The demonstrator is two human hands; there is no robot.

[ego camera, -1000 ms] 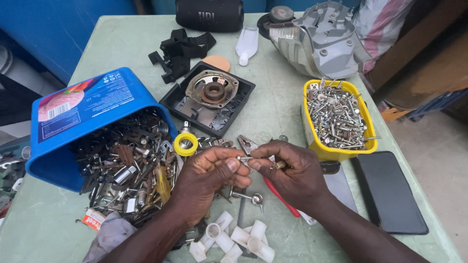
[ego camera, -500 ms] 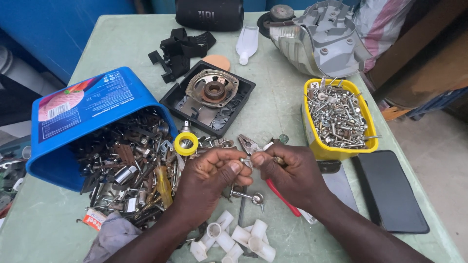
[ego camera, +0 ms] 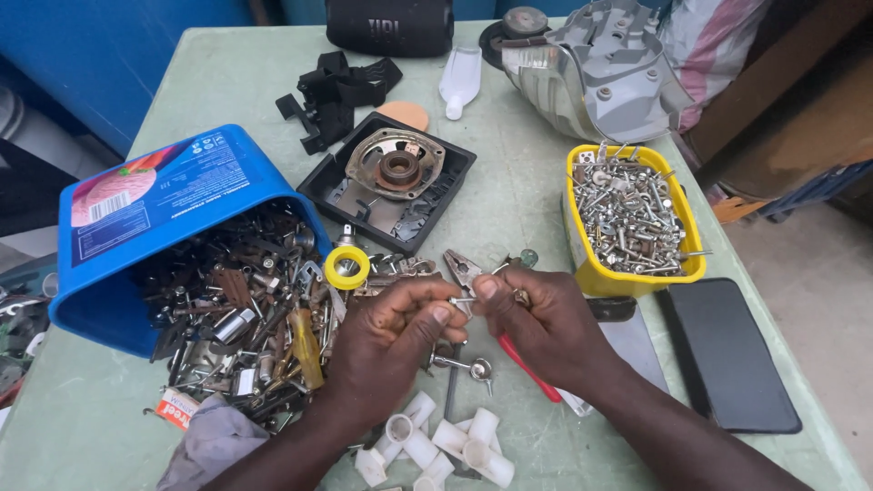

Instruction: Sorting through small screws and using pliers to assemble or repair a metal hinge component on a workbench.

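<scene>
Two hands meet over the middle of the green table: the left hand and the right hand each pinch one end of a small metal screw between thumb and fingertips, fingers closed tight on it, just above a pair of red-handled pliers. It looks like a fitting or turning step, perhaps threading a tiny nut, though the part at the right fingertips is too small to tell; the next move would call for fine twisting with steady counter-hold. To the left, a blue plastic tub lies on its side, a pink and white label on its upper wall, spilling mixed metal hardware. A roll of yellow tape sits just beside the spill. To the right, a yellow rectangular tub stands upright, full of screws, with a dark phone beside it. White plastic fittings lie near the wrists
</scene>
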